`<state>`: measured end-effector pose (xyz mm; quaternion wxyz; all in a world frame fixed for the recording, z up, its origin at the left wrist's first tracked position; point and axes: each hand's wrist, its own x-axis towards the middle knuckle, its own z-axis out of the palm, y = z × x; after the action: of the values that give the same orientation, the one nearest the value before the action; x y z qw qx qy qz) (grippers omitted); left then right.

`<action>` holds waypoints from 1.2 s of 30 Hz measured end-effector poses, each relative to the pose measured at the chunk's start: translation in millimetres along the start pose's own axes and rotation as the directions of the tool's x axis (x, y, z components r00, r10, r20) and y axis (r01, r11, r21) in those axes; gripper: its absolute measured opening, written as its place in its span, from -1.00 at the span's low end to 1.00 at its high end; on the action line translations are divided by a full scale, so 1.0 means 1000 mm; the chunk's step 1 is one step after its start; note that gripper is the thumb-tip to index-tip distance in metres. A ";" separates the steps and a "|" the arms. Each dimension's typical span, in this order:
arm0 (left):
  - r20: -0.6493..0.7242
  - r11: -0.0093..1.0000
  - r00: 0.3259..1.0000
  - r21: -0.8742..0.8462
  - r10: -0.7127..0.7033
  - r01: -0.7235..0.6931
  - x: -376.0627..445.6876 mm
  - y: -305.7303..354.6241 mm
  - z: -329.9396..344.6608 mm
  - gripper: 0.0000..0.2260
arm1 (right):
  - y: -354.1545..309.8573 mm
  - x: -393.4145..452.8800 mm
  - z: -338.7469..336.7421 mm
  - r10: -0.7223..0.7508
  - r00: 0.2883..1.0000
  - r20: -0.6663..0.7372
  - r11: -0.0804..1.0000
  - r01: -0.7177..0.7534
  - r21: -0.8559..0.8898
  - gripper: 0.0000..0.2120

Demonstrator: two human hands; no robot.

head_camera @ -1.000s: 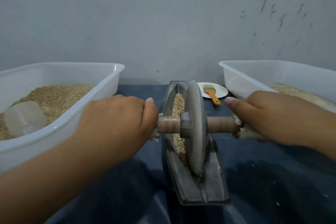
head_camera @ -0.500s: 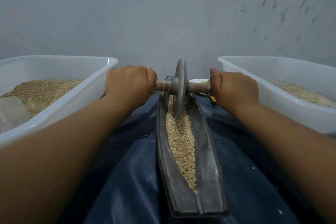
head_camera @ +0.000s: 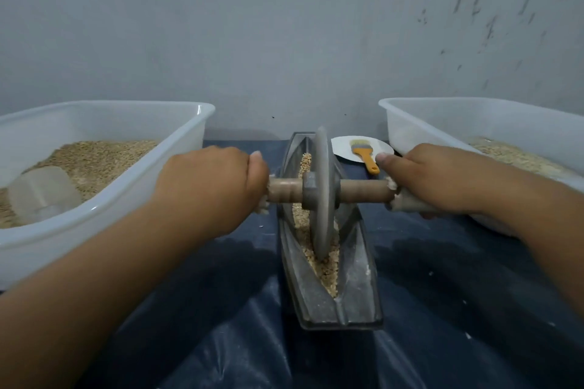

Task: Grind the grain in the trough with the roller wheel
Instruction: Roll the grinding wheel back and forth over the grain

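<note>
Roller wheel [head_camera: 321, 196]: upright mid-trough [head_camera: 357, 278] on grain [head_camera: 325, 268] | likely heavy, rigid; hold axle ends | left hand [head_camera: 208, 186], right hand [head_camera: 439, 180]: each curled round a wooden axle [head_camera: 363, 191] end.

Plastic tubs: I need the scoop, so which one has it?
The left tub: a clear scoop lies on its grain. The right tub shows only grain.

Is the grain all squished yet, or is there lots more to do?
Not yet. Pale dust on the trough walls shows some grinding is done. The left hand and right hand grip the handle, the wheel sitting in the grain. Those bits still look coarse, so more rolling is left.
</note>
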<state>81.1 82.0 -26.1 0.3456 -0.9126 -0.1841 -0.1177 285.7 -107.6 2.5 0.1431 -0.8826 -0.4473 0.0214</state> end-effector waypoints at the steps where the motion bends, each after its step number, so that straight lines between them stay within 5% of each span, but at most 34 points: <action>1: 0.052 0.999 0.999 -0.038 0.006 -0.004 -0.004 0.000 0.000 -0.64 | -0.002 -0.004 -0.006 -0.004 0.998 0.056 1.000 0.004 0.003 -0.35; 4: 0.123 0.925 0.989 -0.361 -0.082 0.122 -0.008 -0.009 -0.004 -0.74 | -0.005 -0.013 -0.017 0.019 0.980 0.196 0.999 -0.026 0.034 -0.32; 8: 0.134 0.981 0.989 -0.186 0.070 -0.045 -0.009 -0.011 -0.013 -0.64 | -0.006 -0.017 -0.018 0.043 0.968 0.248 0.997 -0.056 0.044 -0.30; 11: 0.154 0.998 0.987 -0.059 0.044 -0.035 -0.005 -0.007 -0.012 -0.71 | -0.005 -0.010 -0.007 0.010 0.999 0.034 1.000 -0.011 0.023 -0.30; 15: 0.155 0.996 0.984 0.045 -0.084 0.077 0.011 0.003 0.006 -0.45 | -0.001 0.012 0.017 -0.119 0.924 -0.364 0.973 0.036 -0.227 -0.40; 20: -0.043 0.979 0.986 0.126 -0.159 0.163 0.046 0.000 0.024 -0.55 | 0.014 0.053 0.037 -0.089 0.876 -0.474 0.988 0.018 -0.153 -0.44; 25: -0.056 0.977 0.976 -0.013 -0.212 0.212 0.081 -0.011 0.025 -0.72 | 0.017 0.081 0.044 -0.074 0.826 -0.559 0.991 0.001 -0.130 -0.47; 31: -0.074 0.990 0.988 0.031 -0.137 0.139 0.062 -0.006 0.022 -0.80 | 0.019 0.066 0.039 -0.085 0.886 -0.455 0.985 0.006 -0.172 -0.49; 36: -0.023 0.997 1.000 0.077 -0.007 0.009 0.022 0.000 -0.004 -0.61 | 0.013 0.019 0.022 -0.035 0.983 -0.182 0.997 0.022 -0.073 -0.45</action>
<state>100.3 84.6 -15.4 0.3823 -0.8964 -0.1884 -0.1221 303.8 -94.9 -20.1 0.1526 -0.8788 -0.4455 -0.0775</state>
